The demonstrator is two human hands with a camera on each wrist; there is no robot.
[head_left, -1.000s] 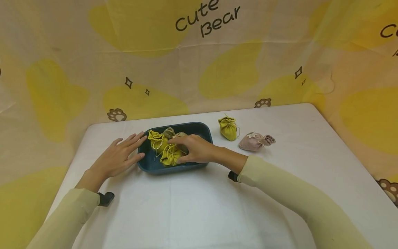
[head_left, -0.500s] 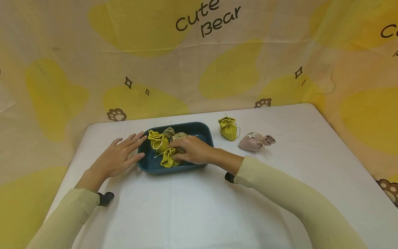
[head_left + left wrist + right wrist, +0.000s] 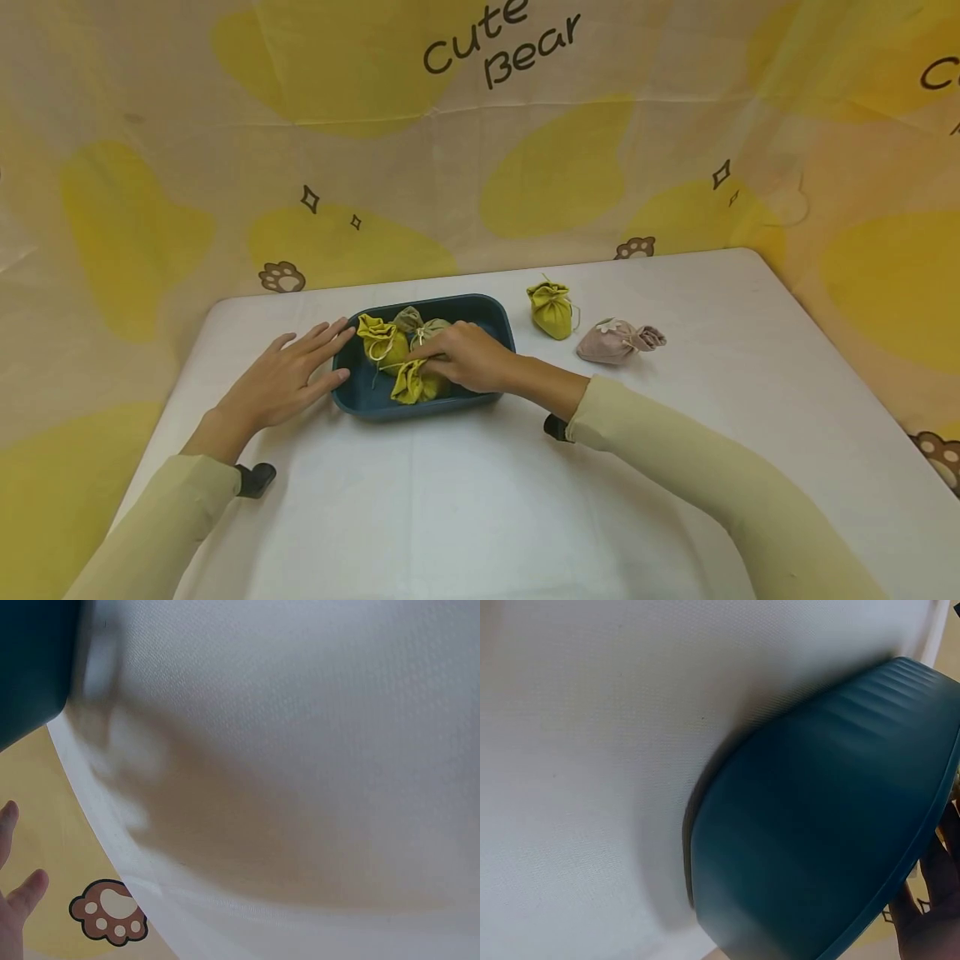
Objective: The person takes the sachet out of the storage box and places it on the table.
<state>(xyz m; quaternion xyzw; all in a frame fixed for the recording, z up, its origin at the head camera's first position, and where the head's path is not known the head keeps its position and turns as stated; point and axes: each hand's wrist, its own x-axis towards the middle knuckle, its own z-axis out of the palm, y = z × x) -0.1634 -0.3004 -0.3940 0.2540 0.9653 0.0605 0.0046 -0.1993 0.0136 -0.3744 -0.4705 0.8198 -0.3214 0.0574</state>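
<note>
In the head view, a dark blue tray (image 3: 420, 412) holds several small drawstring pouches. A yellow pouch (image 3: 382, 342) sits at its left, with a grey-green pouch (image 3: 431, 327) behind. My right hand (image 3: 476, 358) reaches over the tray's right side and pinches the front yellow pouch (image 3: 420, 386) near its gathered neck. Straight fingers of my left hand (image 3: 288, 379) touch the tray's left rim. The right wrist view shows the tray's outer wall (image 3: 817, 810) and dark fingers (image 3: 937, 874) past its rim; the pouch there is mostly hidden.
Right of the tray, another yellow pouch (image 3: 551, 310) stands on the white table (image 3: 480, 500). Beside it a pink pouch (image 3: 611, 342) lies on its side. A patterned cloth backdrop (image 3: 480, 167) rises behind the table's far edge.
My right thumb and fingers have shifted from around the front pouch's body up toward its neck. That pouch has turned and moved slightly within the tray. The left hand stays still.
</note>
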